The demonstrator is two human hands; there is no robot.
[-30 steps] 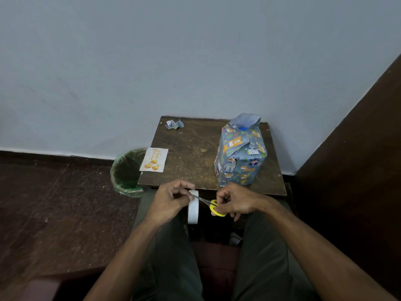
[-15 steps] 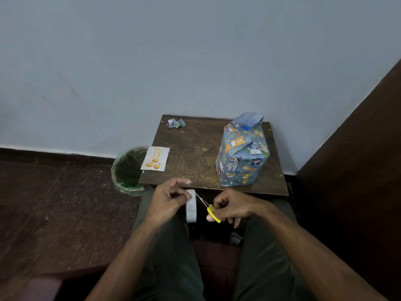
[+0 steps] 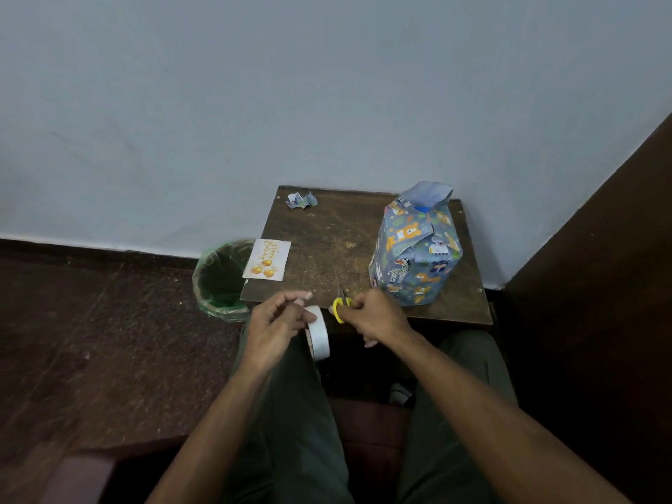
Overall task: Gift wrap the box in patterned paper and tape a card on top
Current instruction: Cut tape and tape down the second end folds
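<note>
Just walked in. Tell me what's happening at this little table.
A seated person is gift wrapping. The left hand holds a roll of white tape; the right hand grips yellow-handled scissors. The wrapped box stands on the table with its top flap still open. The birthday card lies untaped at the table's left edge.

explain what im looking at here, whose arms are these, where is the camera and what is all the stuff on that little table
There is no machine here: these are a person's two bare arms, filmed by one camera worn on their head, looking forward and down. They sit in front of a small wooden table against a wall. On it stands a box wrapped in animal-patterned paper, its top flap not yet closed, plus a birthday card at the left edge and a crumpled paper scrap at the back. A green-lined bin stands on the floor beside the table. The left hand holds a white tape roll; the right hand holds yellow-handled scissors.
</note>
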